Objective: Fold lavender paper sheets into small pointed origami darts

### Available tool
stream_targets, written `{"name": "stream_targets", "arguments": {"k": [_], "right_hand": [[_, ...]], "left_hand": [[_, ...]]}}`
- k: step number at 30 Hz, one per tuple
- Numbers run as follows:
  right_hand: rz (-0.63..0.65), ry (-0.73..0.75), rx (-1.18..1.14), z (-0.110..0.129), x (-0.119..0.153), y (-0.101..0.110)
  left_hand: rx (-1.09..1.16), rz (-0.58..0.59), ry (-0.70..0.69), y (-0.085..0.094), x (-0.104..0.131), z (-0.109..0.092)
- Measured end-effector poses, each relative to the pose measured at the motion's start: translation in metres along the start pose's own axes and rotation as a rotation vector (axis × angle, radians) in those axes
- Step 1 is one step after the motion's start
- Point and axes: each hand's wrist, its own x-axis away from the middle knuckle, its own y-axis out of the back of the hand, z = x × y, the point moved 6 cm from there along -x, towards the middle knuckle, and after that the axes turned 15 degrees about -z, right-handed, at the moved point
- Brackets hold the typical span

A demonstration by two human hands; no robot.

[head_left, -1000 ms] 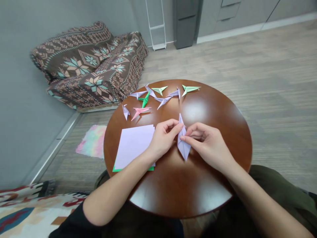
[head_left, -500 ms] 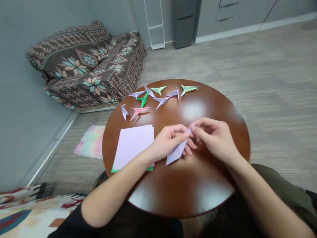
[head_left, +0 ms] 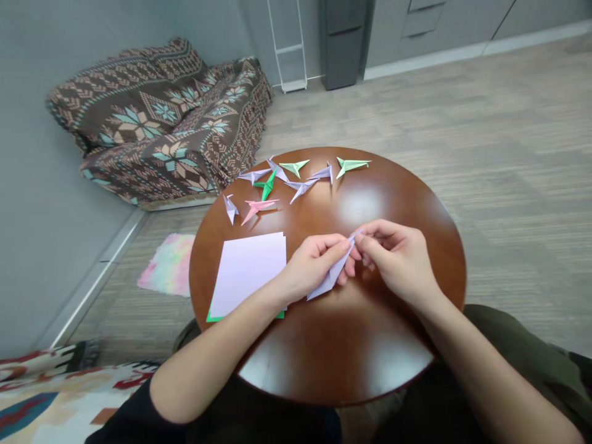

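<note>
Thumb above and fingers beneath, the left hand [head_left: 314, 262] pinched the folded lilac paper [head_left: 329, 281], while the right hand [head_left: 401, 251] nipped its narrow tip between thumb and fingertips. A second earlier the piece had pointed toward the far side, held at both edges; now it slanted, tip to the right, above the table [head_left: 337, 357], so the work seemed to have shifted to that tip. Any crease there was hard to make out (the fingertips covered most of it), and the underside was hidden. Left of the piece lay stacked square sheets [head_left: 250, 268], lilac over green, their near edge partly covered by the left forearm [head_left: 222, 345]. Beyond, a pink figure [head_left: 258, 207] and others of folded paper, lilac and green, sat in a loose group, some overlapping.
</note>
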Motion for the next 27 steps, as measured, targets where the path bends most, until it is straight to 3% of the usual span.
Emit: {"name": "stream_targets", "arguments": {"k": [5, 11, 27], "right_hand": [[0.028, -0.02, -0.068, -0.002, 0.0, -0.001], [0.044, -0.023, -0.079, -0.003, 0.001, -0.002], [0.026, -0.043, -0.08, -0.003, 0.001, -0.003]], "left_hand": [[-0.105, -0.077, -0.083, 0.001, 0.0, -0.006], [-0.148, -0.065, -0.154, -0.001, 0.001, -0.012], [-0.117, -0.073, -0.122, -0.001, 0.001, -0.007]]}}
